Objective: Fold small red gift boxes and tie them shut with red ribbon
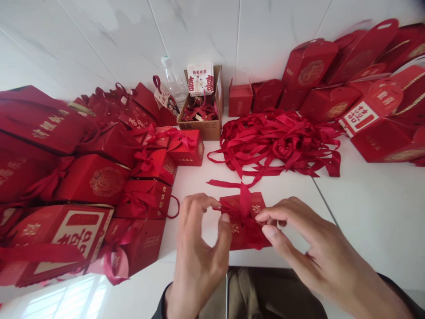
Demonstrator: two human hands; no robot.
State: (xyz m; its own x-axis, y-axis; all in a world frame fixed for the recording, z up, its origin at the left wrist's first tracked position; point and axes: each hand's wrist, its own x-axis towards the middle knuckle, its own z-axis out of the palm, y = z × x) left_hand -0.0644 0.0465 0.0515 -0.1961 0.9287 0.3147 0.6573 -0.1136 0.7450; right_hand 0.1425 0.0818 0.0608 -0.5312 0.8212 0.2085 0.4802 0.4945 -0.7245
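A small red gift box [236, 241] with gold characters sits in front of me, a red ribbon [245, 200] tied across its top. One ribbon end stands up toward the back. At the box's left side, my left hand [201, 239] curls its thumb and forefinger together on the ribbon. My right hand [299, 239] pinches at the ribbon on the right side, thumb and forefinger close together over the box. Exactly which part of the ribbon lies between the fingertips is partly hidden.
A heap of loose red ribbons [279, 141] lies just behind the box. Several ribbon-tied red boxes [146, 199] stand at the left, larger red boxes [308, 66] at the right. A cardboard box [201, 128] and a clear bottle [171, 79] stand by the wall.
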